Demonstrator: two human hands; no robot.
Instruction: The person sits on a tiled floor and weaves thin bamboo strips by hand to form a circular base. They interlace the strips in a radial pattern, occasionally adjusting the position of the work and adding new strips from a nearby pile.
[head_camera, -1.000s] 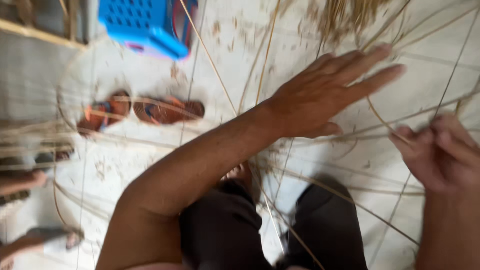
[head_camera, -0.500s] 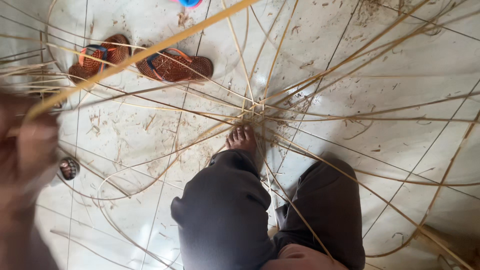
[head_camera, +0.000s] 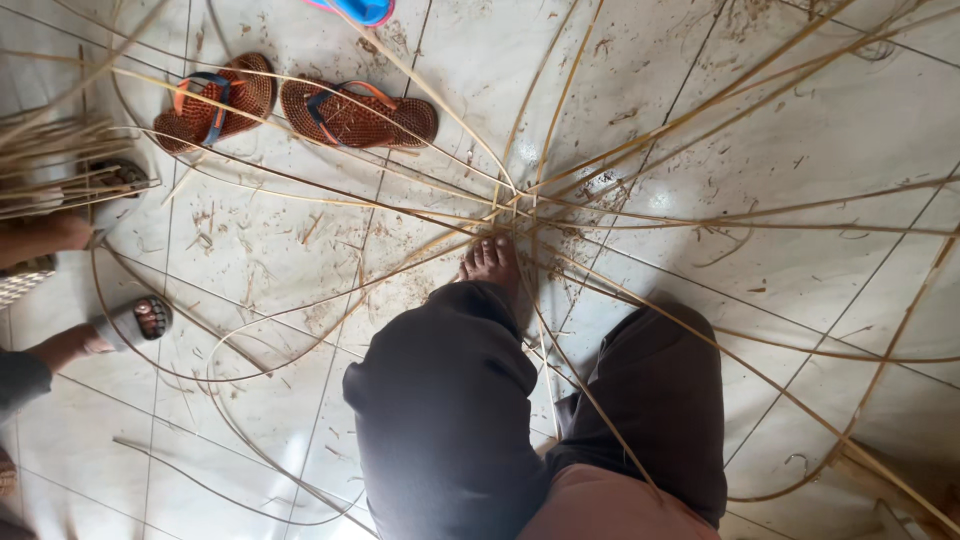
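Rattan strips (head_camera: 640, 215) lie crossed in a star on the tiled floor (head_camera: 820, 110), bare foot (head_camera: 490, 262) pinning the centre; weaving barely begun. Hands out of view, state unknown.

Pale tiled floor (head_camera: 650, 120) bears crossed cane strips (head_camera: 520, 205), brown sandals (head_camera: 300, 105) and scattered shavings (head_camera: 215, 235).

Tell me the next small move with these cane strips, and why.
Probably bring a hand back down to the crossing, since neither hand shows in the view now. The long cane strips fan out loose across the tiled floor, and only the bare foot sits at the point where they meet. Picking up one strip close to the toes looks like the likely start.
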